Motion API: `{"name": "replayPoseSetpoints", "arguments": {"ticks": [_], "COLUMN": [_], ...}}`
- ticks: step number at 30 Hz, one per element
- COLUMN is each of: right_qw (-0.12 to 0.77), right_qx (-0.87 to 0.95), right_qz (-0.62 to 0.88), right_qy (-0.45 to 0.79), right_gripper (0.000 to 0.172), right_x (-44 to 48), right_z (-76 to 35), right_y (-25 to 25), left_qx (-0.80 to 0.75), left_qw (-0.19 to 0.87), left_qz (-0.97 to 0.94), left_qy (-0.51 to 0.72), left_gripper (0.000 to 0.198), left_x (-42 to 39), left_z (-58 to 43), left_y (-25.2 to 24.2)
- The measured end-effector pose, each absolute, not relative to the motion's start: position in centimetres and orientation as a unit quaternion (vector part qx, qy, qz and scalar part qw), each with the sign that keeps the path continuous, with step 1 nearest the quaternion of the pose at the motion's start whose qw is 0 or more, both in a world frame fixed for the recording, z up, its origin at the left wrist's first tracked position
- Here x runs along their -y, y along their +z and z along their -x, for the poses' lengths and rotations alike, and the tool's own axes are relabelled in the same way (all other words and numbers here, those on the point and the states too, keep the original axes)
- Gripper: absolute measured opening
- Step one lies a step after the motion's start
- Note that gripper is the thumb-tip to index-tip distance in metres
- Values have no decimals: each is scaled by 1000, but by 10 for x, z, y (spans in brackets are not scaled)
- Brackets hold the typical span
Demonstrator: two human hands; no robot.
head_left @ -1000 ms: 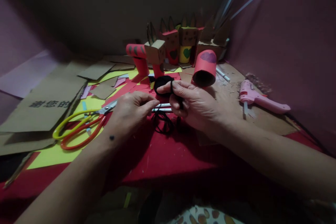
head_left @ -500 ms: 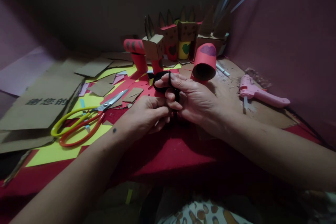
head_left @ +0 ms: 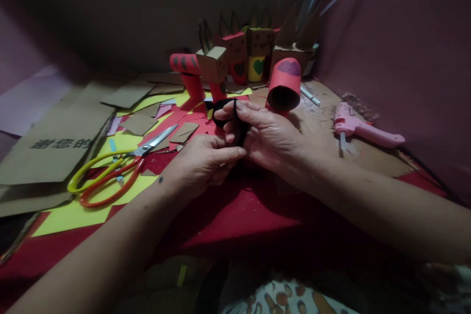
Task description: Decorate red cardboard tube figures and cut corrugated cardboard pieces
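One strand of black yarn (head_left: 235, 108), pinched by right hand (head_left: 277, 140) and left hand (head_left: 202, 159) close together; could tangle if slackened.

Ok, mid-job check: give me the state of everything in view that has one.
Black yarn: looped over the right hand's fingers
Left hand: fingers curled, close by; hold unclear
Scissors: lying flat, blades look shut
Glue gun: lying on cardboard; heat can't be seen
Red tube with purple patch: open end facing the person
Nearest box-headed figure: upright
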State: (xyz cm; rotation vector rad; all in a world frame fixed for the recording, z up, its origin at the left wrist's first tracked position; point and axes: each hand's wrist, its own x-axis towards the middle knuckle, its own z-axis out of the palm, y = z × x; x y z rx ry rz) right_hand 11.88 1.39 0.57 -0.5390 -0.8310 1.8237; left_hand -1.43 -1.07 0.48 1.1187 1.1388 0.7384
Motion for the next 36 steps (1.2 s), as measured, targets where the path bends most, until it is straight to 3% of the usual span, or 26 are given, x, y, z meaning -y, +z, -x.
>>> {"name": "replayPoseSetpoints", "arguments": {"ticks": [7, 13, 16, 21, 25, 31, 36], "right_qw": [484, 403, 395, 412, 444, 485, 546], "right_qx": [334, 356, 372, 377, 385, 414, 513], "right_qz": [249, 254, 217, 243, 306, 268, 288], "right_qy": [769, 804, 812, 793, 749, 722, 596], "right_gripper": [14, 20, 13, 27, 22, 25, 21], "right_x": [-21, -23, -21, -18, -16, -14, -11], "right_z": [-127, -127, -126, -126, -127, -125, -126], "right_y": [8, -1, -6, -8, -7, -11, -6], "left_qx": [-485, -485, -468, -450, -441, -428, -405], "left_qw": [645, 645, 651, 663, 663, 670, 701], "left_qz": [-476, -445, -441, -426, -424, -430, -422], "left_qy": [350, 388, 404, 421, 432, 428, 408], "left_gripper": [29, 20, 20, 16, 12, 10, 9], "left_x": [4, -1, -2, -3, -4, -4, -4], "left_z": [32, 46, 49, 51, 50, 45, 48], "left_y": [15, 21, 20, 19, 19, 13, 14]}}
